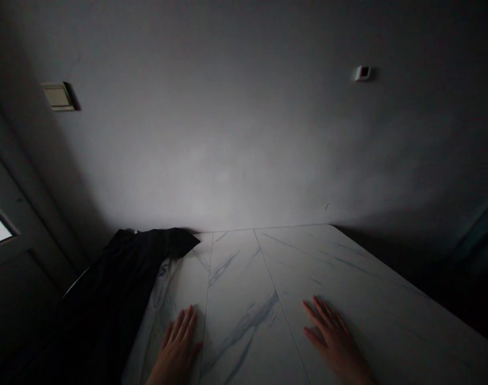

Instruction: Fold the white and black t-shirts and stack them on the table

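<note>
My left hand point(177, 343) lies flat near the front of a white marble-patterned table point(244, 283), its fingers stretched out and pointing away from me. To the right, my right hand point(331, 337) rests palm down on the same surface with its fingers spread. Neither hand holds anything. A black cloth or garment point(123, 278) is draped over the table's left side, a short way from my left hand. Under its edge shows a clear plastic sheet or bag point(162, 283) with a dark printed mark.
A grey wall point(235, 133) stands directly behind the table. It carries a switch plate point(58, 97) at upper left and a small white device point(363, 73) at upper right. A door point(15, 256) is at the far left. The table's right edge falls off into shadow.
</note>
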### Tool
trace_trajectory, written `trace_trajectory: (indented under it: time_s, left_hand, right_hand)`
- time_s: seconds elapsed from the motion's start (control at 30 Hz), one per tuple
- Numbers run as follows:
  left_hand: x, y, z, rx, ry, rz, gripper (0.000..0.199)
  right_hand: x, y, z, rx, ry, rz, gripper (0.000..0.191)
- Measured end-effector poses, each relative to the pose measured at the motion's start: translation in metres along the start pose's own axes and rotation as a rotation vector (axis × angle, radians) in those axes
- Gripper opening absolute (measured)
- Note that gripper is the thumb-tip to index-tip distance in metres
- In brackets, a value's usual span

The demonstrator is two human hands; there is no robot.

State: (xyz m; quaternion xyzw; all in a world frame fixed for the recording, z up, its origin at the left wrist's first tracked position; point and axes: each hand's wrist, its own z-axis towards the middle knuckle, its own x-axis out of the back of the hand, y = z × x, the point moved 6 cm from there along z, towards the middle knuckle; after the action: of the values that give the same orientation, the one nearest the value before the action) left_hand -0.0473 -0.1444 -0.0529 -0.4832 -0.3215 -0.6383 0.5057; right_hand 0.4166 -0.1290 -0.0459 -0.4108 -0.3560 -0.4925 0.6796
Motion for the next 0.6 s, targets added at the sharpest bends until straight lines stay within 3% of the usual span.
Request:
trace_trajectory:
  time_s: [0.47, 0.6]
  left_hand:
    - [0.012, 0.008, 0.000, 0.018, -0.042, -0.007, 0.058]
    - [0.029, 0.019, 0.006, 0.064, -0.164, -0.096, 0.060]
  right_hand:
    - [0.003, 0.004, 0.001, -0.002, -0.005, 0.004, 0.057]
    - [0.004, 0.005, -0.003, 0.007, 0.009, 0.022, 0.062]
